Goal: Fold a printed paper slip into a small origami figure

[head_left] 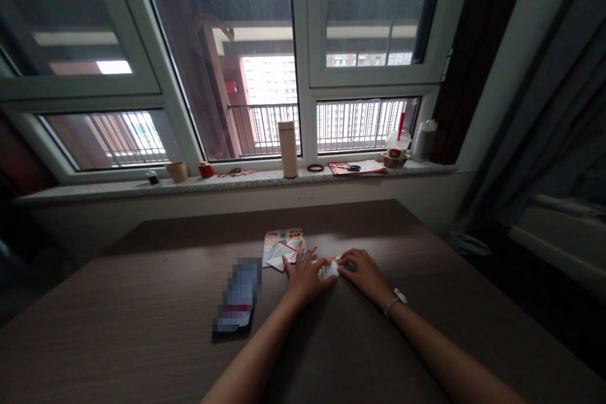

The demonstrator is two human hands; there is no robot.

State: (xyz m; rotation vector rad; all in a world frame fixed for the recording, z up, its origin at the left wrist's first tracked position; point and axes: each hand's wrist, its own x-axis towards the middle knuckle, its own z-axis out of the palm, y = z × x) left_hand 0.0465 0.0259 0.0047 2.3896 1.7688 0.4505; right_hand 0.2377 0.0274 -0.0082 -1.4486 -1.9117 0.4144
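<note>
Both of my hands rest on a dark wooden table (142, 303) near its middle. My left hand (305, 279) lies with fingers spread, pressing on a small white folded paper (328, 270). My right hand (360, 271) meets it from the right, its fingertips pinching the same paper. A white band sits on my right wrist. Just behind the hands lies a colourful printed sheet (283, 243) with small red and white paper pieces (283, 257) on it. A dark phone (238, 297) lies flat to the left of my left forearm.
A stone windowsill (95, 188) runs behind the table. On it stand a tall beige tumbler (288, 149), a small cup (177, 171), a red pot (206, 170), a red folder with scissors (355, 168), and a lidded drink with a red straw (398, 145). A curtain (558, 95) hangs at right.
</note>
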